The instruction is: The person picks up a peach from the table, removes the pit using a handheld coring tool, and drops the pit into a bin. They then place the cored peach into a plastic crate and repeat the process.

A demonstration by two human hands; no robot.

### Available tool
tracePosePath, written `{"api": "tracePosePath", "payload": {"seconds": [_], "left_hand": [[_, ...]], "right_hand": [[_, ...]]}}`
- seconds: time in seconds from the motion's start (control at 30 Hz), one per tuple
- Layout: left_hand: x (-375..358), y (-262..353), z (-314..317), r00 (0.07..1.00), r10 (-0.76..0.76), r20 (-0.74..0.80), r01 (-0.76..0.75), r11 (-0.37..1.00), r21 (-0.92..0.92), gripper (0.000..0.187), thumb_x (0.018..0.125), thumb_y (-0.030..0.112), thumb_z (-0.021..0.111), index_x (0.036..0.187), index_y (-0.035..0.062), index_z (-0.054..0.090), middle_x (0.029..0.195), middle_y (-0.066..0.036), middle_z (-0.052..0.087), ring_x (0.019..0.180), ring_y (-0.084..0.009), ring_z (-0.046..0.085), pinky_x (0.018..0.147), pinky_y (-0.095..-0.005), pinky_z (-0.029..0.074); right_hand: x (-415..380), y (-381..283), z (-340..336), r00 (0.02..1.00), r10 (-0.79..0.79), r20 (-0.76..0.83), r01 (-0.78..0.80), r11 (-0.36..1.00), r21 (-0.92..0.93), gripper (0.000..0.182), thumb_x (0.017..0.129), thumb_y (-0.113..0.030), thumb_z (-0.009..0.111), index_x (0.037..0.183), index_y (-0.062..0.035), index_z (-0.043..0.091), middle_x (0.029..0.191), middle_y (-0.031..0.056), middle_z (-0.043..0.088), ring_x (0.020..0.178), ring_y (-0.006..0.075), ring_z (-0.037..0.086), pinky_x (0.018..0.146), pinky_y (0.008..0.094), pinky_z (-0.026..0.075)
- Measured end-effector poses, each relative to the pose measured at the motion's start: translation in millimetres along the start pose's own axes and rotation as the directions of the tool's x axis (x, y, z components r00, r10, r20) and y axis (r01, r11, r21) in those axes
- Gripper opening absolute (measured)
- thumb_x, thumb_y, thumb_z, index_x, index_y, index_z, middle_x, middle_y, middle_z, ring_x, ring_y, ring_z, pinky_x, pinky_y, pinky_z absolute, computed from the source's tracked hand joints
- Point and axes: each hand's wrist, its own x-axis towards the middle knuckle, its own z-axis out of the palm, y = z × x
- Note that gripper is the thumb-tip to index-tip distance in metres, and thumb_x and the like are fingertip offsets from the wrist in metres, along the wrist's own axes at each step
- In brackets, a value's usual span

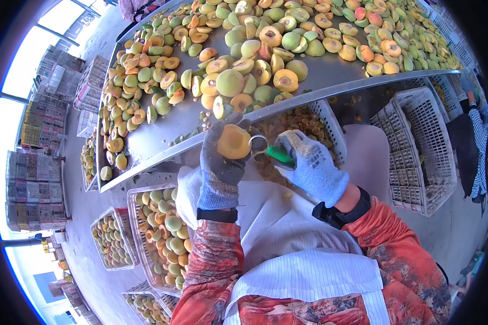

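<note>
My left hand, in a dirty blue-grey glove, is closed around a peach half with its cut yellow face turned up. In my gloved right hand is a green-handled pitting knife. Its curved metal loop points left, right at the edge of the peach half. Both hands are just in front of the metal table's near rim, above my apron-covered lap.
Halved peaches are heaped across the metal table. Crates of halves stand on the floor at left. Under the table edge, a white crate sits beside scattered pits. White plastic crates stand at right.
</note>
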Motion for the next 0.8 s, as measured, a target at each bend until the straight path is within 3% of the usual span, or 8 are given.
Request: {"api": "tracePosePath", "payload": {"seconds": [0.17, 0.37, 0.5, 0.63, 0.7, 0.73, 0.77, 0.8], "left_hand": [[-10, -12, 11, 0.963, 0.266, -0.033, -0.262, 0.961, 0.083, 0.038, 0.087, 0.025, 0.052, 0.115, 0.0001, 0.047, 0.105, -0.015, 0.057, 0.096, -0.0292, 0.058, 0.082, -0.0437, 0.050], [-21, -10, 22, 0.985, 0.100, -0.141, -0.134, 0.957, -0.258, 0.026, 0.083, 0.018, 0.052, 0.098, -0.0022, 0.056, 0.085, -0.012, 0.059, 0.079, -0.0239, 0.058, 0.069, -0.0352, 0.051], [-34, -8, 12, 0.965, 0.182, -0.188, -0.236, 0.914, -0.329, 0.019, 0.083, 0.016, 0.052, 0.096, 0.0028, 0.057, 0.079, -0.011, 0.058, 0.062, -0.0234, 0.059, 0.056, -0.0333, 0.052], [-50, 5, -7, 0.914, 0.269, -0.304, -0.373, 0.853, -0.366, 0.017, 0.082, 0.017, 0.056, 0.092, 0.0035, 0.056, 0.080, -0.012, 0.058, 0.063, -0.0262, 0.058, 0.051, -0.0421, 0.053], [-57, 6, -28, 0.757, 0.594, -0.271, -0.625, 0.780, -0.033, 0.019, 0.082, 0.017, 0.056, 0.095, 0.0025, 0.057, 0.082, -0.012, 0.058, 0.068, -0.0265, 0.059, 0.060, -0.0393, 0.053], [-70, 16, -33, 0.583, 0.803, -0.128, -0.706, 0.578, 0.409, 0.020, 0.082, 0.015, 0.057, 0.097, 0.0021, 0.057, 0.086, -0.012, 0.059, 0.074, -0.0255, 0.059, 0.066, -0.0369, 0.052], [-90, 32, -33, 0.432, 0.895, 0.109, -0.638, 0.217, 0.739, 0.021, 0.081, 0.013, 0.057, 0.098, 0.0018, 0.057, 0.090, -0.011, 0.059, 0.080, -0.0245, 0.059, 0.071, -0.0345, 0.051], [-141, 70, -21, 0.578, 0.777, 0.250, -0.330, -0.058, 0.942, 0.022, 0.080, 0.008, 0.057, 0.101, 0.0017, 0.058, 0.099, -0.010, 0.058, 0.090, -0.0210, 0.057, 0.078, -0.0304, 0.047]], "right_hand": [[13, -21, 26, 0.972, -0.217, -0.090, 0.156, 0.884, -0.441, 0.036, 0.075, -0.015, 0.056, 0.110, -0.0076, 0.050, 0.091, 0.0134, 0.054, 0.075, 0.0285, 0.058, 0.062, 0.0414, 0.045], [6, -45, 33, 0.968, -0.191, 0.163, 0.251, 0.770, -0.587, 0.043, 0.073, -0.012, 0.053, 0.114, -0.0023, 0.049, 0.094, 0.0169, 0.052, 0.078, 0.0291, 0.055, 0.063, 0.0399, 0.045], [-1, -53, 44, 0.898, -0.424, 0.120, 0.417, 0.728, -0.544, 0.041, 0.072, -0.009, 0.056, 0.112, -0.0028, 0.049, 0.091, 0.0149, 0.054, 0.073, 0.0307, 0.057, 0.059, 0.0404, 0.046], [5, -69, 53, 0.932, -0.252, 0.260, 0.260, 0.966, 0.003, 0.044, 0.066, -0.005, 0.066, 0.107, -0.0001, 0.051, 0.086, 0.0195, 0.057, 0.077, 0.0364, 0.059, 0.067, 0.0400, 0.047], [13, -93, 57, 0.908, -0.259, 0.330, 0.234, 0.966, 0.114, 0.038, 0.066, -0.004, 0.067, 0.101, -0.0005, 0.052, 0.083, 0.0201, 0.057, 0.080, 0.0369, 0.059, 0.068, 0.0400, 0.047], [19, -98, 61, 0.886, -0.293, 0.360, 0.256, 0.955, 0.147, 0.037, 0.066, -0.004, 0.067, 0.100, -0.0010, 0.051, 0.083, 0.0204, 0.057, 0.079, 0.0373, 0.058, 0.068, 0.0393, 0.047], [25, -104, 65, 0.863, -0.326, 0.386, 0.277, 0.944, 0.180, 0.037, 0.067, -0.005, 0.068, 0.099, -0.0015, 0.051, 0.084, 0.0206, 0.056, 0.079, 0.0376, 0.058, 0.067, 0.0386, 0.047], [31, -113, 66, 0.861, -0.315, 0.399, 0.228, 0.941, 0.252, 0.036, 0.068, -0.005, 0.068, 0.100, -0.0016, 0.051, 0.083, 0.0162, 0.058, 0.076, 0.0320, 0.059, 0.068, 0.0362, 0.047]]}}
